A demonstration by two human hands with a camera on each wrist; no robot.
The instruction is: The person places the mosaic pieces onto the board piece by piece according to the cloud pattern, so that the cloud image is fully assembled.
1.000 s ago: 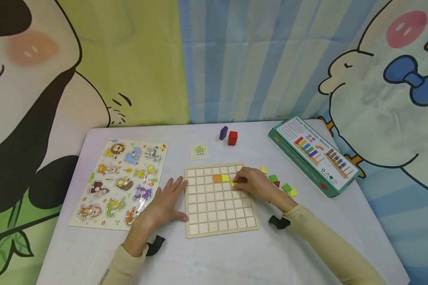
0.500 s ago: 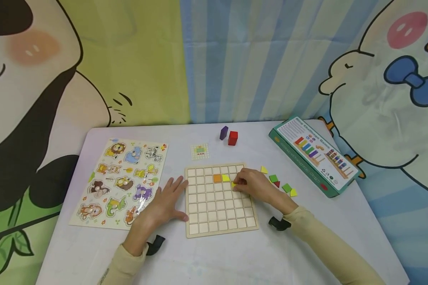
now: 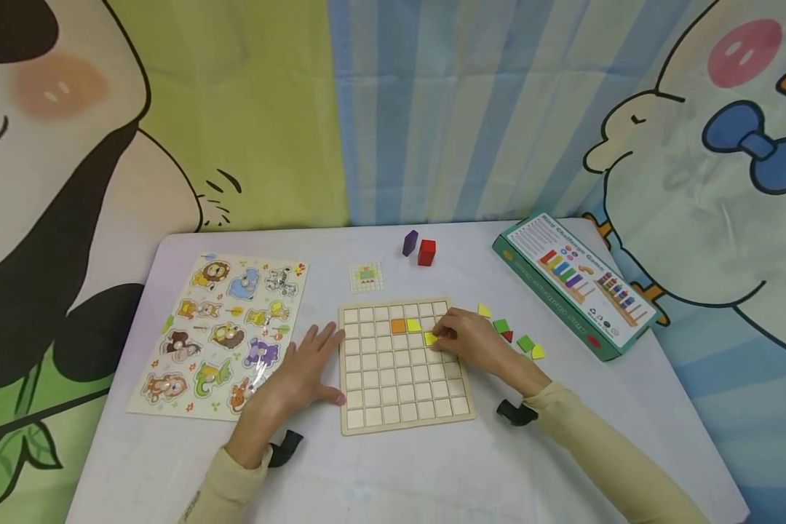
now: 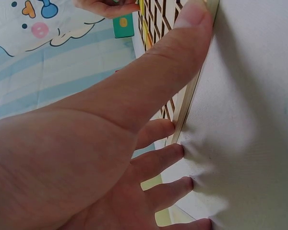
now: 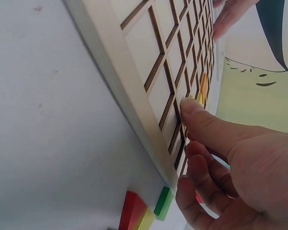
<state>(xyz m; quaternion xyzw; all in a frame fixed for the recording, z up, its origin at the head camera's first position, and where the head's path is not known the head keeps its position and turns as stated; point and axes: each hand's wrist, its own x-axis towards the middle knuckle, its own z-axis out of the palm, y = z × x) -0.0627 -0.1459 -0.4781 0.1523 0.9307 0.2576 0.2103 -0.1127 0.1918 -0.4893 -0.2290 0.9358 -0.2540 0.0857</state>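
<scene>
Right hand (image 3: 474, 340): fingertips curled down onto a yellow tile (image 3: 430, 338) on the grid board (image 3: 402, 407), upper right part, one row below the orange tile (image 3: 399, 327) and the other yellow tile (image 3: 414, 326), which sit side by side. The wrist view shows the thumb (image 5: 201, 120) pressed against the board face and the other fingers bent beside it. Whether the fingers pinch the tile or just push it into its cell, cannot tell.

Left hand (image 3: 301, 375): fingers straight and spread, palm flat on the table (image 3: 432, 473). Fingertips (image 4: 175, 128) touch the board's left edge, thumb lies along it. It holds nothing, only braces the board.

Board lies flat, centre of the table; most cells bare wood.

Just right of the board, near the right hand: loose tiles (image 3: 517, 340), yellow, green and red, scattered on the table. Further right, a teal game box (image 3: 573, 284), angled. Behind the board, a small pattern card (image 3: 367, 277); further back, a purple block (image 3: 410, 242) and a red block (image 3: 426, 252) just beside each other. Left of the board, an animal puzzle sheet (image 3: 223, 335); the left hand is close to its lower right corner. Both sleeves are beige, each with a dark wrist mount.
</scene>
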